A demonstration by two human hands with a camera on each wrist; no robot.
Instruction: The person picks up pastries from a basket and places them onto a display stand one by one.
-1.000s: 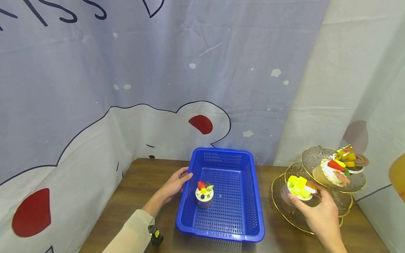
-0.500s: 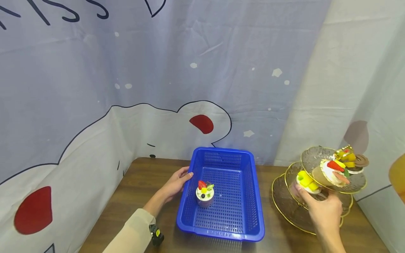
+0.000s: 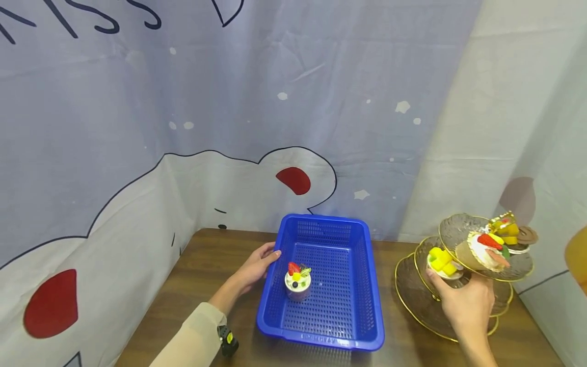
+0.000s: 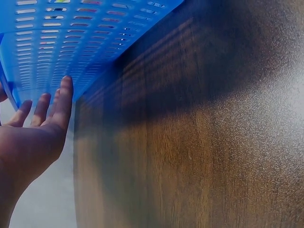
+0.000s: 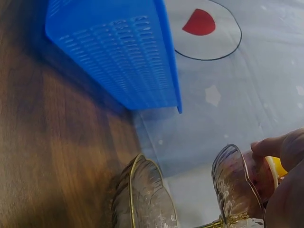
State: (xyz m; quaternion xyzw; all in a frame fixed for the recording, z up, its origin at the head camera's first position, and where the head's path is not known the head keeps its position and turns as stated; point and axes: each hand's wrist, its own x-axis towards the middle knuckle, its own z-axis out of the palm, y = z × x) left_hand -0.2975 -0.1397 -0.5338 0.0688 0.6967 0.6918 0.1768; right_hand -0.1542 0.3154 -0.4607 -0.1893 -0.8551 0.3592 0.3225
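My left hand [image 3: 254, 267] holds the left rim of a blue plastic basket [image 3: 368, 285], thumb over the edge and the other fingers [image 4: 61, 102] along the outside wall. Inside the basket, on the left, stands a dessert cup [image 3: 298, 288] topped with strawberry, kiwi and cream. My right hand [image 3: 470, 300] is at a dessert cup [image 3: 442, 264] with yellow mango-like cubes on the middle tier of a gold-rimmed glass stand [image 3: 412, 300]. Its thumb [image 5: 268, 145] touches the cup's side in the right wrist view; most of the other fingers are hidden.
On the stand's top tier, a strawberry-topped dessert cup [image 3: 481, 252] lies tilted beside a darker dessert [image 3: 518, 239]. A printed curtain [image 3: 229, 199] hangs behind the wooden table [image 3: 202, 255]. An orange object [image 3: 577, 257] shows at the right edge.
My right hand has carried the mango dessert cup to the right and back, onto the middle tier under the top plate. The left hand stays at the basket.
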